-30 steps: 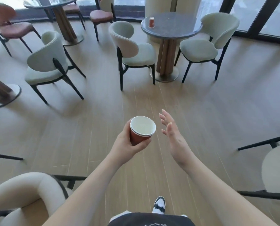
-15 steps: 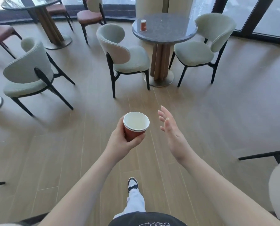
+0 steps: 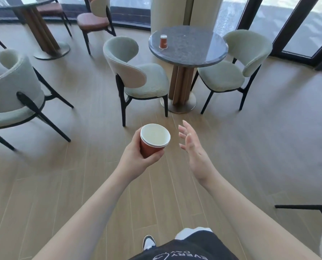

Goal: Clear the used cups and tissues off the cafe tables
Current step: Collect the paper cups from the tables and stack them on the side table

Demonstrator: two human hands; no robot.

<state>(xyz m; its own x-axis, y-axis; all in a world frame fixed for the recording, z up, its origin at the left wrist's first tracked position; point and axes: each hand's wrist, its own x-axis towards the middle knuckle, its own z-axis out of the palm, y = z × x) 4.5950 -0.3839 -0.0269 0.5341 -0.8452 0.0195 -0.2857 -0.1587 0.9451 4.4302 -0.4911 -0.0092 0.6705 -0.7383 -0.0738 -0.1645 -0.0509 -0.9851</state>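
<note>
Held cup: while the left hand point(image 3: 135, 160) wraps its grip round the lower wall, the red-brown paper cup with a white inside point(image 3: 154, 140) stands upright above the wooden floor point(image 3: 250, 147), mouth up; two white rims show at its top, so it looks like two cups nested, though I cannot tell for sure.
Left grip: thumb on the near side and fingers curled under and round the red wall, clamped on the cup; the rim sits above the fingers and is free.
Right hand: the right hand point(image 3: 194, 152) hangs just beside the cup, to its right, apart from it; fingers spread and loosely straight, palm turned toward the cup, holding nothing.
Cup on counter: a second small red-brown paper cup point(image 3: 163, 41) stands upside down near the left edge of the round dark stone counter point(image 3: 194, 51), well apart from both hands.
Change: against the earlier frames the dark counter and its chairs fill more of the view and sit lower in it, the person having walked nearer; the left grip on the cup and the open right hand look the same as before.
Count: two cups plainly seen, one held and one on the counter; two pale green padded chairs point(image 3: 137, 79) at that counter, one on each side; two hands.
</note>
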